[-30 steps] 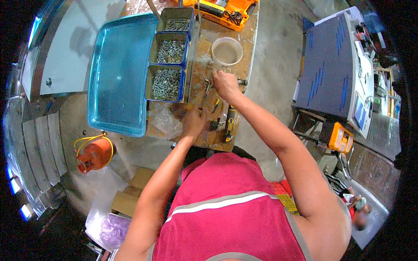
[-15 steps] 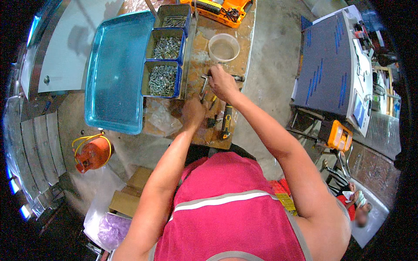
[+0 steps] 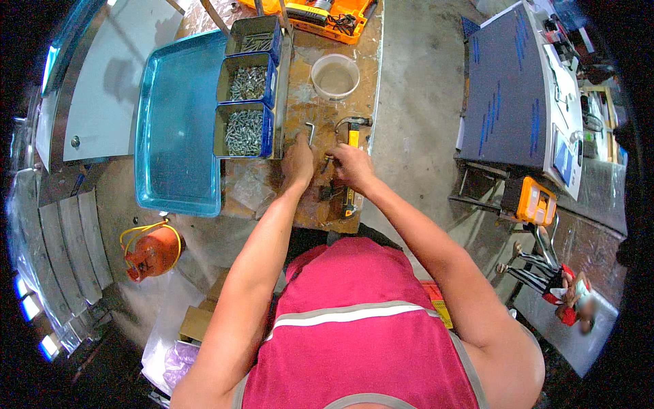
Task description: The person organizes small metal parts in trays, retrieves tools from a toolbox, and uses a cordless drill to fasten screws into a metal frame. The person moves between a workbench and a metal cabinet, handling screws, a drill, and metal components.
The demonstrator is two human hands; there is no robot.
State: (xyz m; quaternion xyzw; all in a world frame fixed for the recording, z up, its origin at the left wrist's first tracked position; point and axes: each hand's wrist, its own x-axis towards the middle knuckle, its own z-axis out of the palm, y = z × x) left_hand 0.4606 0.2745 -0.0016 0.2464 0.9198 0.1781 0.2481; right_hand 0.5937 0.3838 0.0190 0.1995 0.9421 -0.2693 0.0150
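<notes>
My left hand point(image 3: 298, 163) is closed at the middle of the wooden workbench point(image 3: 300, 217), with an L-shaped hex key point(image 3: 311, 127) sticking out past its fingers, bent end away from me. To its right, my right hand point(image 3: 352, 167) has its fingers drawn together over the bench; something small and dark shows at the fingertips, too unclear to name. A claw hammer point(image 3: 353, 133) with a yellow and black handle lies lengthwise beneath the right hand, its head beyond the knuckles. Dark small items beside the handle are partly hidden.
Left of my hands stand blue bins of screws point(image 3: 244, 131) beside a large blue tray point(image 3: 180, 129). A round clear plastic tub point(image 3: 335, 76) and an orange tool case point(image 3: 334, 20) sit farther back. An orange gas cylinder point(image 3: 154, 252) stands on the floor at left; a person point(image 3: 565, 293) is at far right.
My right hand has drawn back toward me from near the tub, uncovering the hammer's head. My left hand still holds the hex key, now slightly farther left, and the whole view has shifted slightly.
</notes>
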